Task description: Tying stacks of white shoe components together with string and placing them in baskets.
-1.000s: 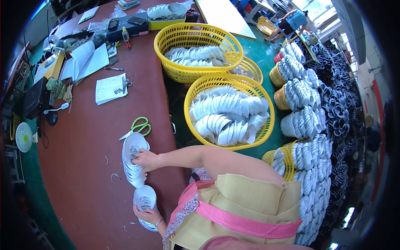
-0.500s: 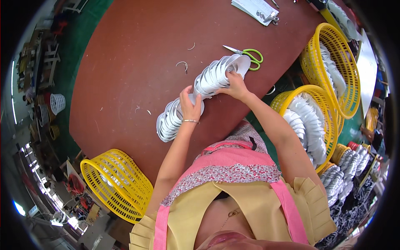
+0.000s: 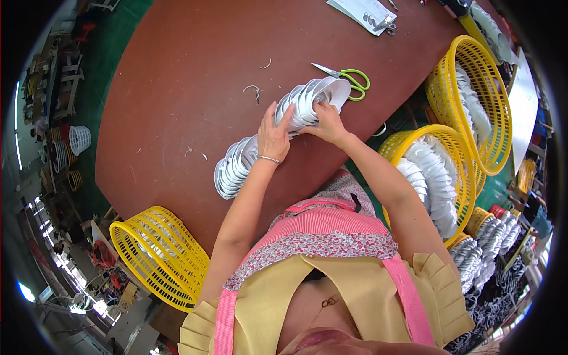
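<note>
A stack of white, nested, curved pieces [image 3: 297, 105] lies tilted over the table, its open flared end toward the upper right. My right hand [image 3: 327, 122] grips that flared end, thumb underneath and fingers reaching inside the rim. My left hand [image 3: 274, 137] is wrapped around the stack's lower left end, fingers pointing away from me. Below and left of it lies a second stack of the same white pieces [image 3: 234, 171], partly behind my left wrist. Green-handled scissors [image 3: 355, 83] rest just beyond the flared end.
Yellow baskets [image 3: 435, 133] full of white stacks stand at the right, close to the table edge. Another yellow basket [image 3: 160, 260] sits at the lower left. Clipped papers [image 3: 361, 13] lie at the table's far side. Thin scraps [image 3: 252, 90] are scattered on the brown table [image 3: 177, 94].
My left hand has slid up and away from the lower left stack, onto the stack in my right hand. A gap between the two stacks has widened.
</note>
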`<control>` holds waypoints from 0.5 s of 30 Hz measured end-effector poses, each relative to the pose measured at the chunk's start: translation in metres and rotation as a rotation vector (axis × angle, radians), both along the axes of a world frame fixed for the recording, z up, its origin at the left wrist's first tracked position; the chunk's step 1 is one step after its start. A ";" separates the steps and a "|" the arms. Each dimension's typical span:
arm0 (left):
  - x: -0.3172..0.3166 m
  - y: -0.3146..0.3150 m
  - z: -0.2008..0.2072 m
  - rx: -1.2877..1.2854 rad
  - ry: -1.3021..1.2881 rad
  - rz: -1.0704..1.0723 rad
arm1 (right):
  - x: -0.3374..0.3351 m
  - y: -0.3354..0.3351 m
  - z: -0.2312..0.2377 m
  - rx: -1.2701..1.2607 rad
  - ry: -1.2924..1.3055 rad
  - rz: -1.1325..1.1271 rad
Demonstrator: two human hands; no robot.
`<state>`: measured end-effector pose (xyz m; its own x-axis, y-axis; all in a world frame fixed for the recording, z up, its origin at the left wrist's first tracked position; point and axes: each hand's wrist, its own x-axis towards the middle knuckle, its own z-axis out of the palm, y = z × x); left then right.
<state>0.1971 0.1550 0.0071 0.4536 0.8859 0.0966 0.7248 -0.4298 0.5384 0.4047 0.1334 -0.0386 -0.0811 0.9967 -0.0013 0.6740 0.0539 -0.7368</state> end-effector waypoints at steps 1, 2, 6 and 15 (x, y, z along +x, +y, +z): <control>0.002 0.002 0.006 -0.010 0.081 -0.034 | 0.001 0.000 0.000 -0.001 0.002 -0.001; 0.003 0.002 0.006 -0.011 0.082 -0.035 | 0.002 0.000 0.000 0.014 0.006 0.011; 0.001 0.002 0.005 -0.062 0.034 0.005 | 0.006 0.000 0.002 -0.001 0.045 0.051; 0.014 -0.007 0.001 0.069 -0.137 0.120 | 0.013 -0.002 -0.007 -0.091 0.203 0.084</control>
